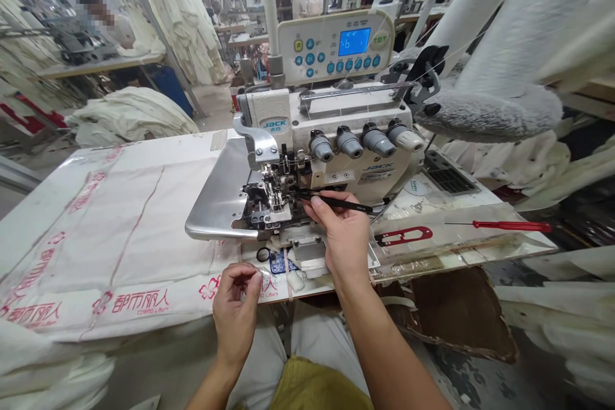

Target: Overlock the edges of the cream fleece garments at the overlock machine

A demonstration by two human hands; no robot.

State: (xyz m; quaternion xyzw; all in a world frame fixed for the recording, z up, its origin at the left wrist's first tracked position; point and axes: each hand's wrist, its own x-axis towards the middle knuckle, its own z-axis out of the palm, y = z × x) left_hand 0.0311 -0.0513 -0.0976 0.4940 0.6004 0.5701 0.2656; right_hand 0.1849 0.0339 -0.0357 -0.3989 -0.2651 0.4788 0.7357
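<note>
A white overlock sewing machine (336, 134) stands on the table with its needle area (271, 198) exposed. My right hand (341, 237) is closed on black tweezers (353, 205), whose tips point left into the needle area. My left hand (236, 311) hovers at the table's near edge with thumb and fingers pinched together; what it holds, perhaps a fine thread, is too small to make out.
Red thread snips (403, 235) and a red-handled screwdriver (512, 225) lie right of the machine. White printed cloth (106, 237) covers the table's left side. Thread cones (504, 25) stand at the back right. Another person sits far left behind piles of cream fabric (129, 116).
</note>
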